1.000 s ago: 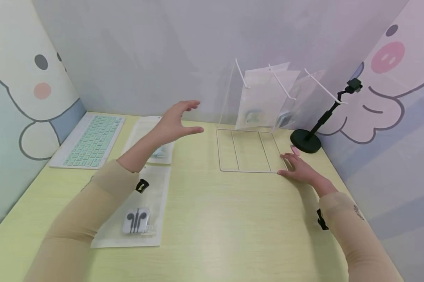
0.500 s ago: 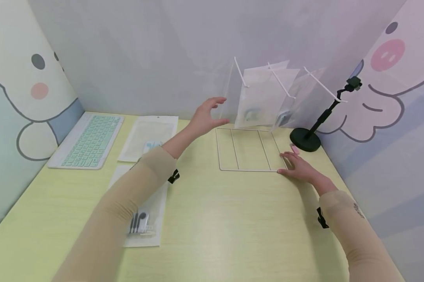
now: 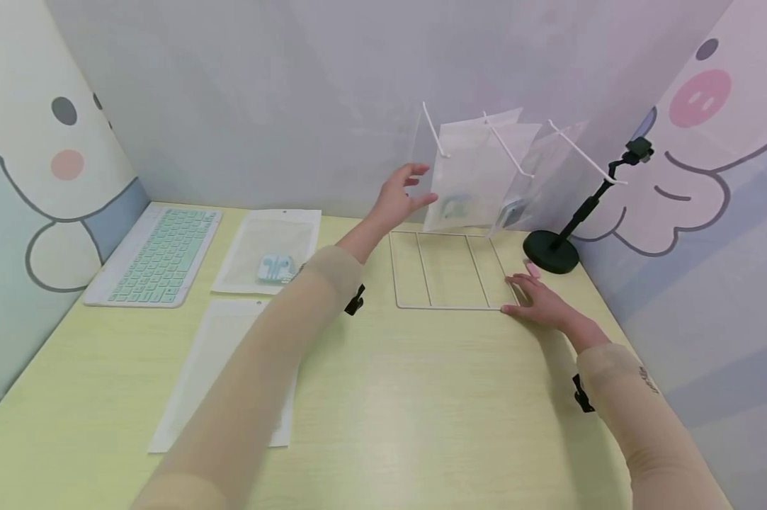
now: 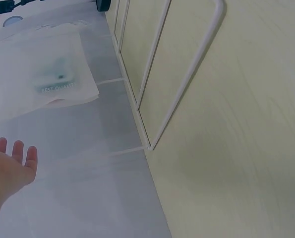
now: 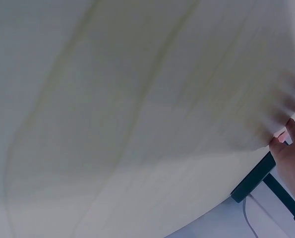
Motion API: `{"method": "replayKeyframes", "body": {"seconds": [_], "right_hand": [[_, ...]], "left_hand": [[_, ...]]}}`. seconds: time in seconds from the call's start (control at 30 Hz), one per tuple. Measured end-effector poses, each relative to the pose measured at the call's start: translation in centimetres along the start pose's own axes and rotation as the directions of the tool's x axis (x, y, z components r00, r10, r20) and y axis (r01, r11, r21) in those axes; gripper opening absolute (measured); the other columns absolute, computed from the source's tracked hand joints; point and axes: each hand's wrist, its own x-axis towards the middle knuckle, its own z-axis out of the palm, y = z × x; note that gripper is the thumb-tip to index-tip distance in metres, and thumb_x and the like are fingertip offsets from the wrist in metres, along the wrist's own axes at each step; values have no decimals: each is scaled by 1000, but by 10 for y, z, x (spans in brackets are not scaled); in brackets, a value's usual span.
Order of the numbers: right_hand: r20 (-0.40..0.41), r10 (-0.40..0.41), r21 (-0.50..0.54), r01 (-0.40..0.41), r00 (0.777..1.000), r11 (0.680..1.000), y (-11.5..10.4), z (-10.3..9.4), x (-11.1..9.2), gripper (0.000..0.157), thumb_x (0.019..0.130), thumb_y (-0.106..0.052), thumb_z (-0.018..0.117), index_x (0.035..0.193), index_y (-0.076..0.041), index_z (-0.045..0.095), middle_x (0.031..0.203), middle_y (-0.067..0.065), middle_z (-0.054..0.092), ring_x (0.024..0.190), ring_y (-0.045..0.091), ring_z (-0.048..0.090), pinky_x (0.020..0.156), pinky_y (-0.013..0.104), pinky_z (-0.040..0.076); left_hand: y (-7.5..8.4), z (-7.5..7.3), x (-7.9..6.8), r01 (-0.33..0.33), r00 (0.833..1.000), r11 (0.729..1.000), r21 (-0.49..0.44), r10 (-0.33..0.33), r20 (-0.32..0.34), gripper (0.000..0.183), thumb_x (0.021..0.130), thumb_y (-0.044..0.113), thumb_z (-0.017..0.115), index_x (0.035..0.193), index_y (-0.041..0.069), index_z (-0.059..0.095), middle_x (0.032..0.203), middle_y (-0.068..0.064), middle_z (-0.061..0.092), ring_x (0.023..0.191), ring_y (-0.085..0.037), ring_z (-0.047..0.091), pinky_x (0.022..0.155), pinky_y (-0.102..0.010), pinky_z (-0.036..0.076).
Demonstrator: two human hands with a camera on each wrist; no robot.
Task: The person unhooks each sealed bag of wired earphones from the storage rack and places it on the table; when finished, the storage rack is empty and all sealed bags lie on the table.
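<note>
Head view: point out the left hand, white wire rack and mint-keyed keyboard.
Left hand (image 3: 398, 200): head view, near thumb base.
White wire rack (image 3: 447, 307): head view, base's front bar.
Mint-keyed keyboard (image 3: 163, 256): head view, middle keys.

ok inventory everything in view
Keyboard: one, white and mint, left
Flat pouches: two, white, right of keyboard
Earphone box: one, pale blue, far pouch
Wire rack: one, white, by wall
Hanging pouches: at least two, whitish, rack
Stand: one, black, right back
Small item: one, pink, near stand
Table: one, yellowish, underneath
Walls: three, pale, surrounding
Sleeves: two, beige, forearms
Wrist clips: two, black, at sleeves
Left hand: one, bare, by hanging pouches
Right hand: one, bare, rack's right edge
</note>
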Motion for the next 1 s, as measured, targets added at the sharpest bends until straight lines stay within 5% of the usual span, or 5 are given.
{"method": "replayKeyframes", "body": {"seconds": [0.4, 0.63, 1.0], "right_hand": [[-13, -4, -2, 4, 1000, 1000, 0, 2, 0, 83, 84, -50, 65, 144, -2, 33, 148, 28, 26, 136, 47, 22, 107, 62, 18], [-10, 2, -17, -2, 1000, 1000, 3, 2, 1, 83, 85, -50, 65, 144, -2, 33, 148, 28, 25, 136, 47, 21, 108, 61, 17], [-6, 6, -7, -6, 1000, 1000, 4, 2, 1, 83, 84, -51, 65, 144, -3, 32, 149, 26, 25, 137, 46, 21, 108, 61, 17]], "left_hand": [[-10, 18, 14, 44, 992, 999, 10, -42, -115, 28, 86, 18, 70, 110, 6, 62, 107, -6, 65, 99, -17, 59, 88, -24, 47], [-12, 23, 14, 61, 992, 998, 32, -57, -114, 18, 89, 19, 66, 98, 4, 67, 97, -7, 67, 90, -15, 60, 75, -18, 46], [-13, 26, 6, -31, 990, 999, 7, 32, -137, 13, 90, 15, 64, 95, 2, 66, 94, -8, 67, 88, -16, 60, 76, -19, 47]]}}
